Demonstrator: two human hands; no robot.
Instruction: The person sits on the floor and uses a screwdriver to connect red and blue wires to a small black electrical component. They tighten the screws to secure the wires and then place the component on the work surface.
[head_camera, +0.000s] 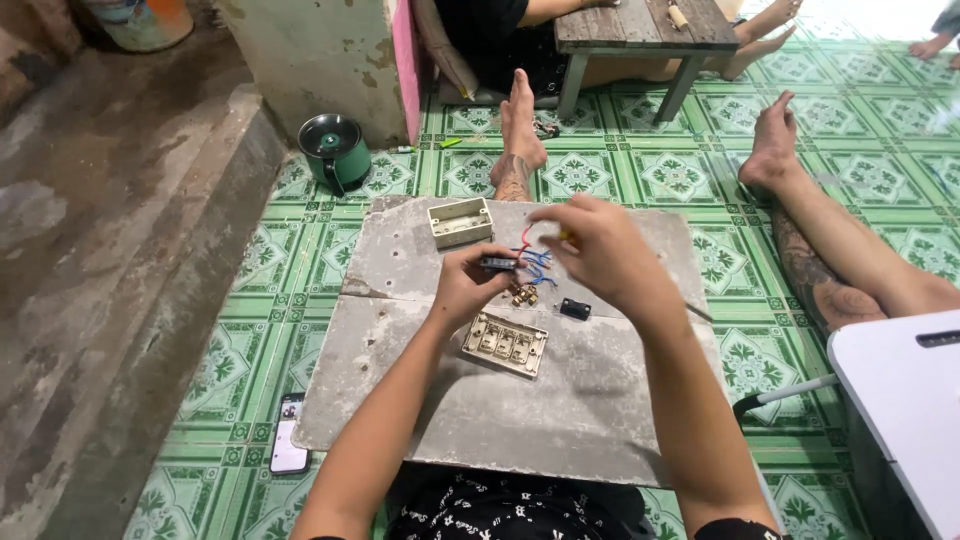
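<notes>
Head view: left hand (468, 285) pinches a small black switch module (497, 264) trailing red and blue wires (535, 262); right hand (598, 250) closed on a slim tool, probably a screwdriver (566, 236). Wiring step in hand; next calls for steady tip placement at a terminal; beige switch plate (505, 343) lies below on the grey slab (500, 420).

Bare-skinned, the left hand (468, 285) pinched a small black plastic part (497, 264), glossy on top, trailing red and blue plastic-coated wires (535, 262). Just below the grip lay brass-coloured metal fittings (524, 295) and a cream plastic switch plate (505, 344), smooth and faintly shiny. Beyond the grip sat a cream plastic box (460, 222). All rested on a rough, matt grey slab (520, 410) laid over glossy green patterned tiles (250, 370).
</notes>
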